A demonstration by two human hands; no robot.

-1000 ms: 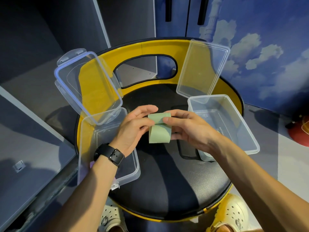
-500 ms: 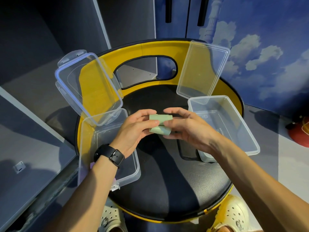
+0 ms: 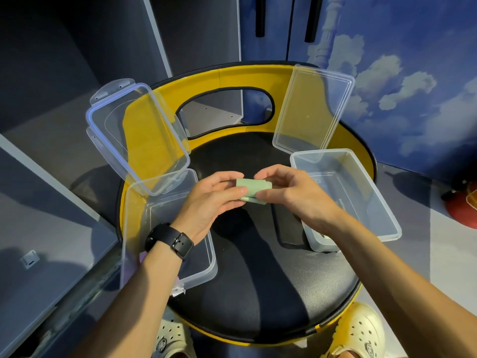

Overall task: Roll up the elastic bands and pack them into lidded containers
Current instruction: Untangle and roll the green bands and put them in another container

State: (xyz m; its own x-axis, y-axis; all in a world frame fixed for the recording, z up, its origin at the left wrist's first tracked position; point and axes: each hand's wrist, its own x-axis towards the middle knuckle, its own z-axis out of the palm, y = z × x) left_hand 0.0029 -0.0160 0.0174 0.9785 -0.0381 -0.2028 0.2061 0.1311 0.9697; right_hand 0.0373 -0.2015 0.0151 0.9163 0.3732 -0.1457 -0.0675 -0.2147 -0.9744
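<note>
Elastic band, pale green, mostly rolled into a short cylinder, held in the air over the middle of the black seat of a round stool with a yellow back rim. Left hand pinches the roll's left end between thumb and fingers; black watch on that wrist. Right hand pinches the right end, thumb below, fingers curled over the top. A loose flat tail of band shows under the roll.

Clear plastic container sits at the seat's left edge, open, its clip lid propped up against the yellow rim. Second clear container at the right edge, also open, its plain lid leaning on the rim behind it. Cream clogs on the floor below the seat's near edge.
</note>
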